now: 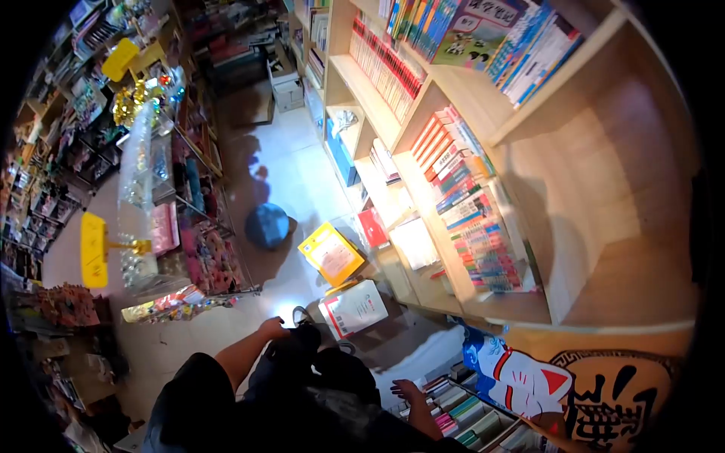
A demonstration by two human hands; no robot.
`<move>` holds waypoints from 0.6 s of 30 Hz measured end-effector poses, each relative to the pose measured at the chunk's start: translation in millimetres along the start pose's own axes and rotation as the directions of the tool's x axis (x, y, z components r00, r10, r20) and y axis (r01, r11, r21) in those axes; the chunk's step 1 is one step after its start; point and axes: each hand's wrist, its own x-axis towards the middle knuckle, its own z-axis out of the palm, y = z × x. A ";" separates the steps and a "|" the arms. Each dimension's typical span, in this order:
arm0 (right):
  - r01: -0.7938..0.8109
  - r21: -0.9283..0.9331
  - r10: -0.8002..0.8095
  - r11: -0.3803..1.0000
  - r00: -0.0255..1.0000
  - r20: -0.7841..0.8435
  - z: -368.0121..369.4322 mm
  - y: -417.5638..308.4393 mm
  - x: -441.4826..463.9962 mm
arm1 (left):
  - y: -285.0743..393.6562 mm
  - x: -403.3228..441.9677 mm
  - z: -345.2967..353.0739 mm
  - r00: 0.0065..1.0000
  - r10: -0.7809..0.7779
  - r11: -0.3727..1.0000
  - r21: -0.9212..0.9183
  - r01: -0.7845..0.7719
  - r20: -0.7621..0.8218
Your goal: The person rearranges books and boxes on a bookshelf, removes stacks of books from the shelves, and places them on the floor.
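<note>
My left hand [273, 328] is at my dark-clothed knee, and its fingers are too small and partly hidden to make out. Just beyond it, a white package with a red edge [353, 309] lies on the floor, with a dark loop beside it. A yellow package with a white label [332, 254] rests behind the white one. On the other side, my right hand [408, 390] is held out with fingers apart and nothing in it. Close to that hand are rows of books [461, 411] standing low down at the bottom.
A tall wooden bookshelf [453, 83] runs along the right. A blue round stool [267, 226] stands in the aisle. Display racks with a yellow sign [94, 249] line the left. A cat-figure panel [529, 385] is at lower right; cartons [287, 92] sit farther back.
</note>
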 end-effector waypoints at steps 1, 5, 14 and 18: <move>-0.041 -0.014 0.041 0.999 0.999 0.032 4.5 7.0 -6.2 | -12.4 -1.3 -8.1 0.999 -0.028 1.000 -0.003 0.028 -0.022; 0.179 -0.209 -0.165 0.961 0.983 0.082 -33.3 36.7 59.2 | -29.4 -31.3 -19.3 0.981 -0.089 0.996 -0.041 0.083 -0.174; 0.592 -0.566 -0.808 0.574 0.523 -0.272 -11.0 -178.3 -80.1 | 14.3 -7.4 -91.2 0.941 0.069 0.985 -0.126 -0.117 -0.332; 0.745 -0.654 -0.988 0.128 0.038 -0.150 25.5 -332.4 -229.3 | 69.9 23.9 -154.7 0.932 0.071 0.973 -0.180 -0.143 -0.354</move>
